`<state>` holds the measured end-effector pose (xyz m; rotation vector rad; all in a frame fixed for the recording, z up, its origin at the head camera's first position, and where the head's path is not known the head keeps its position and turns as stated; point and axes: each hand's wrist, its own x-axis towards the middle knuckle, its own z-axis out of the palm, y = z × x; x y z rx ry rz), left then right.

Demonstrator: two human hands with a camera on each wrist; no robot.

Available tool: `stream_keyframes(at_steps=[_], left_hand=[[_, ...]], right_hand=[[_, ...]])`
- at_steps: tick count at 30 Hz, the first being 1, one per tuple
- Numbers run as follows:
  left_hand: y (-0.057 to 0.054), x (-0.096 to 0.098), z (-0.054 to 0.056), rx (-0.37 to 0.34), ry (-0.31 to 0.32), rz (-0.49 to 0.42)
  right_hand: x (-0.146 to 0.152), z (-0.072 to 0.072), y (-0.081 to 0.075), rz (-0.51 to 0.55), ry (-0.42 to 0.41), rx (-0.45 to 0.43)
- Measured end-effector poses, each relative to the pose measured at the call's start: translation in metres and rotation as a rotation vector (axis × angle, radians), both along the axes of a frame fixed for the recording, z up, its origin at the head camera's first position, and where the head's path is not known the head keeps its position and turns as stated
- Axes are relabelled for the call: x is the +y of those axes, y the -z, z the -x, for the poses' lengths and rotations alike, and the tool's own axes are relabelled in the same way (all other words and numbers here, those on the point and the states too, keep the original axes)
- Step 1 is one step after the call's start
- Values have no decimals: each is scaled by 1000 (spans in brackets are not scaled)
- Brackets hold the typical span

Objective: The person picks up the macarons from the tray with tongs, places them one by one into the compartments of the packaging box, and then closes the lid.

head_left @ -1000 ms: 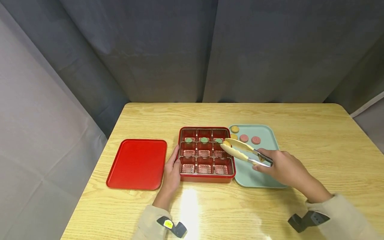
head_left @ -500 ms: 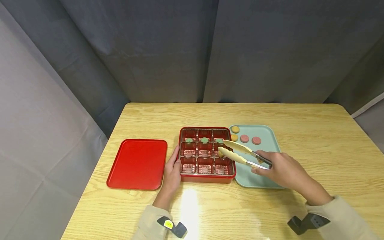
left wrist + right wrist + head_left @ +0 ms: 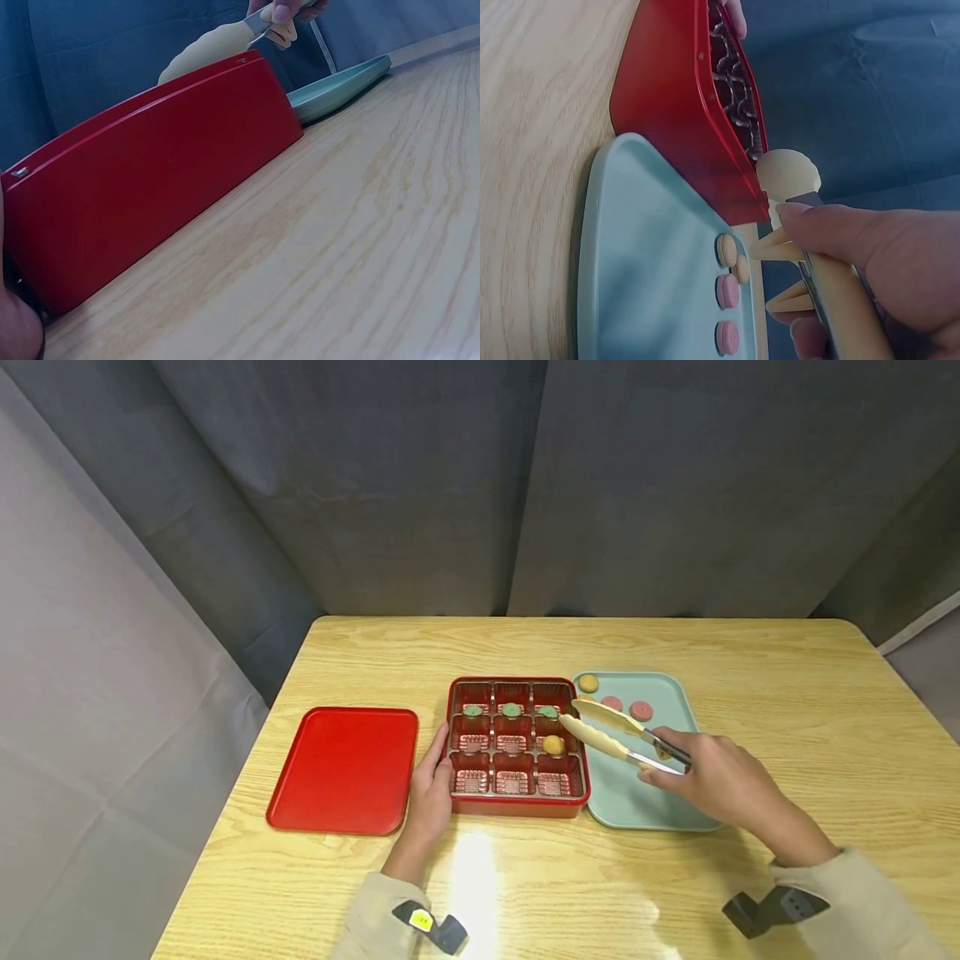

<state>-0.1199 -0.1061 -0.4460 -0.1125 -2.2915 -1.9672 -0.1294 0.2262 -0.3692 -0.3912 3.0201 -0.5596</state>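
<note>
Just above the green tray point(image 3: 637, 802), my right hand point(image 3: 723, 777) grasps parted tongs point(image 3: 600, 740).
My left hand point(image 3: 431, 785), fingers extended, touches the red box point(image 3: 517, 808); yellow macaron point(image 3: 553, 745) inside.

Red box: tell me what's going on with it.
A person's left hand rests against the box, while the right hand holds tongs, their tips apart, near its right rim. A yellow cookie sits in the middle row's right compartment, with three green cookies in the back row. On the tray beside the box lie two more yellow cookies and two pink cookies.
</note>
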Motion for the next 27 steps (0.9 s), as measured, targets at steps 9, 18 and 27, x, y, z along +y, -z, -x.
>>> stream_keyframes(at_steps=[9,18,27], left_hand=[[1,-1,1,16,5,-5],[6,0,3,20,0,0],[1,0,1,11,-2,10]], right_hand=[[12,6,-1,-18,17,-16],[18,14,0,-48,37,-55],[15,25,2,-116,23,-86]])
